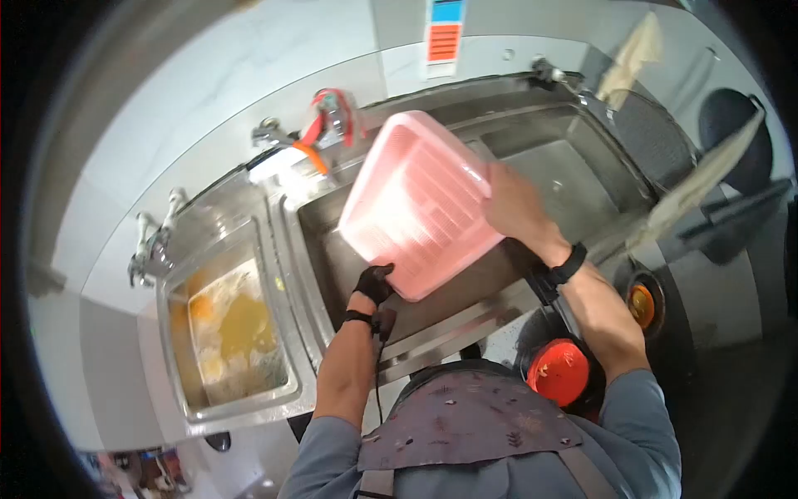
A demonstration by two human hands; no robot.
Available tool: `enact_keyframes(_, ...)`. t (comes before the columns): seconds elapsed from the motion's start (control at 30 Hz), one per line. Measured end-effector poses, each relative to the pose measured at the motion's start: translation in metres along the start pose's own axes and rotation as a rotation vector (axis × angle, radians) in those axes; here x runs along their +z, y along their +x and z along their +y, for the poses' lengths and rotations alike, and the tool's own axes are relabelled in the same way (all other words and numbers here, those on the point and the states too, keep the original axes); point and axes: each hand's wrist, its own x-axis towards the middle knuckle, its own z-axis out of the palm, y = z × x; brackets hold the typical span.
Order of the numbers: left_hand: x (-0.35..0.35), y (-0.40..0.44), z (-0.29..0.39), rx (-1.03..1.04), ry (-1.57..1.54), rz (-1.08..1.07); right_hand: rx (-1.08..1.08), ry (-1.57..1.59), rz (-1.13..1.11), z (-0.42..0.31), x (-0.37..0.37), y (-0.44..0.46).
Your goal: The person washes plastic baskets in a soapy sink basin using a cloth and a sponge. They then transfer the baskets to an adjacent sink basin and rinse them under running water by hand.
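A pink plastic basket (416, 208) with ridged or slotted inner walls is tilted over the middle sink basin (332, 258). My left hand (374, 284), dark as if gloved, grips its lower left edge, with the thumb on the near side. My right hand (517, 209) is closed over the right rim; its fingertips are partly hidden by the basket. A dark band circles each wrist. Nothing can be made out inside the basket.
On the left, a basin (237, 333) holds cloudy yellowish water with orange and pale bits. Taps (270, 133) and a red-and-orange item (332, 116) are behind. Another basin (565, 179) is to the right. A red bucket (559, 372) stands below my right arm. Dark pans (731, 129) hang at right.
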Motion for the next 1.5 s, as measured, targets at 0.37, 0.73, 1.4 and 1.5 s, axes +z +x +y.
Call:
enact_keyframes(0.37,0.04,-0.025,0.106,0.068,-0.489,0.003,-0.387,0.048,0.435,0.028,-0.013,-0.054)
enact_keyframes(0.73,0.101,-0.059,0.175,0.415,-0.339,0.148,-0.193,0.253,0.436,0.08,-0.026,-0.034)
enact_keyframes(1.4,0.427,0.013,0.236,0.713,0.136,0.181,0.203,0.779,0.321,0.453,-0.041,0.021)
enact_keyframes(1.5,0.456,0.032,0.223,0.696,0.195,0.149,0.347,0.798,0.228,0.489,-0.038,0.013)
